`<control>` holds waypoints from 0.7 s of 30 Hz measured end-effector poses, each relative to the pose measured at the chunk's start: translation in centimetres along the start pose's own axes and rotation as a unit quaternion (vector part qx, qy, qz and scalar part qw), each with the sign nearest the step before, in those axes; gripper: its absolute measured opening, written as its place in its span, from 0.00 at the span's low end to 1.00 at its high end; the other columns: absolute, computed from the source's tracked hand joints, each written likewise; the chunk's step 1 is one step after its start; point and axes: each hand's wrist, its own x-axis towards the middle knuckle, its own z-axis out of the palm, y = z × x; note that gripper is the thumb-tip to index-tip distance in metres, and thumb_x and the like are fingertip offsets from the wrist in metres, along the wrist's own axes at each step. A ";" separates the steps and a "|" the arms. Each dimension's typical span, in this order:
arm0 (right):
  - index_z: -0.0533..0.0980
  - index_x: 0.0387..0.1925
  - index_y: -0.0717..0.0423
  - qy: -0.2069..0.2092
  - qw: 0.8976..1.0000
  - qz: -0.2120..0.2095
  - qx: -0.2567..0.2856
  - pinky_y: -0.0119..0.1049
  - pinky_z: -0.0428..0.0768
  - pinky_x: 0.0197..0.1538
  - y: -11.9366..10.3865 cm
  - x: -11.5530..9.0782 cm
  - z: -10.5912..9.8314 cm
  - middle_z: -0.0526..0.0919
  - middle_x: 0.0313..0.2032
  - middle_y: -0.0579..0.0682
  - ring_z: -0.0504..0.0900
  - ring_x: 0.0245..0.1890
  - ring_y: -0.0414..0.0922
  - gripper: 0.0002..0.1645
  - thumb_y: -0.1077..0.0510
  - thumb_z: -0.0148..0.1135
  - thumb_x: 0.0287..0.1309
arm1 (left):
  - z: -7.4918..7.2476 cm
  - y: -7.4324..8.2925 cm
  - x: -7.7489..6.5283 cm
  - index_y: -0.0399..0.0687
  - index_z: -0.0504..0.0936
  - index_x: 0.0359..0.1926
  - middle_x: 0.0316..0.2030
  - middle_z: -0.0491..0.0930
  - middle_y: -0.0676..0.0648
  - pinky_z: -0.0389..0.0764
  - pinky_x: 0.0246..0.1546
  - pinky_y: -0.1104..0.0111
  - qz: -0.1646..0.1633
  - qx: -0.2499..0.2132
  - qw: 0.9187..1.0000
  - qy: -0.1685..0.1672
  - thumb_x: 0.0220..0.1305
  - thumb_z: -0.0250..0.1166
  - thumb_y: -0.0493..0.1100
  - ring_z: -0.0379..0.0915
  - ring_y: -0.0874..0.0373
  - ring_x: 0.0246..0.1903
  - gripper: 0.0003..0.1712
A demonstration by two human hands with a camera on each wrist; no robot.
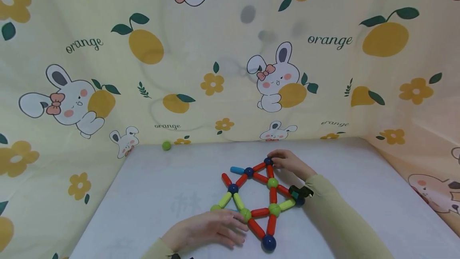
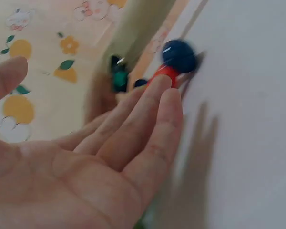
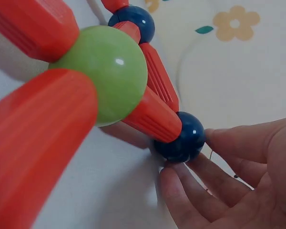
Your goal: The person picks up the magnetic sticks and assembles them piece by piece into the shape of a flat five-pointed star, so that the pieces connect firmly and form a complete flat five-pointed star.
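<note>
A flat frame of magnetic building rods and balls lies on the table, with red rods [image 1: 260, 212], light green rods [image 1: 225, 200] and dark blue and green balls. My right hand [image 1: 292, 164] pinches the dark blue ball [image 3: 183, 137] at its far corner between thumb and fingers. Beside that ball, two red rods meet, one leading to a green ball [image 3: 102, 74]. My left hand [image 1: 212, 229] is at the frame's near left, fingers extended beside a green ball [image 1: 245, 214]; it partly hides another green ball [image 1: 215, 208]. In the left wrist view, its palm [image 2: 71, 186] holds nothing.
A loose green ball [image 1: 166, 145] lies at the table's far left edge. One blue rod [image 1: 237, 170] and one red rod [image 1: 226, 179] stick out from the frame's left side. Behind the white table [image 1: 151, 183] hangs a printed curtain [image 1: 223, 31].
</note>
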 end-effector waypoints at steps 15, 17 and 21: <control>0.69 0.59 0.67 0.006 0.999 0.017 0.040 0.48 0.76 0.55 -0.1 -0.2 0.6 0.75 0.55 0.63 0.78 0.49 0.53 0.23 0.55 0.51 0.70 | -15.1 8.3 -6.3 0.27 0.58 0.65 0.55 0.75 0.43 0.60 0.64 0.49 0.303 0.052 0.887 0.346 0.77 0.37 0.53 0.68 0.46 0.59 0.32; 0.70 0.59 0.67 0.001 0.999 0.014 0.050 0.48 0.75 0.56 -0.1 0.1 0.8 0.76 0.54 0.62 0.78 0.49 0.52 0.24 0.55 0.52 0.69 | -16.9 8.9 -7.1 0.28 0.61 0.64 0.54 0.74 0.45 0.59 0.65 0.50 0.291 0.083 0.852 0.428 0.76 0.37 0.57 0.67 0.50 0.58 0.35; 0.70 0.59 0.66 -0.008 0.999 0.006 0.047 0.47 0.76 0.55 -0.4 0.6 1.4 0.76 0.54 0.62 0.77 0.50 0.53 0.24 0.54 0.53 0.69 | -19.4 9.4 -8.2 0.29 0.61 0.65 0.63 0.63 0.36 0.54 0.66 0.51 0.246 0.108 0.819 0.507 0.75 0.33 0.61 0.56 0.43 0.64 0.39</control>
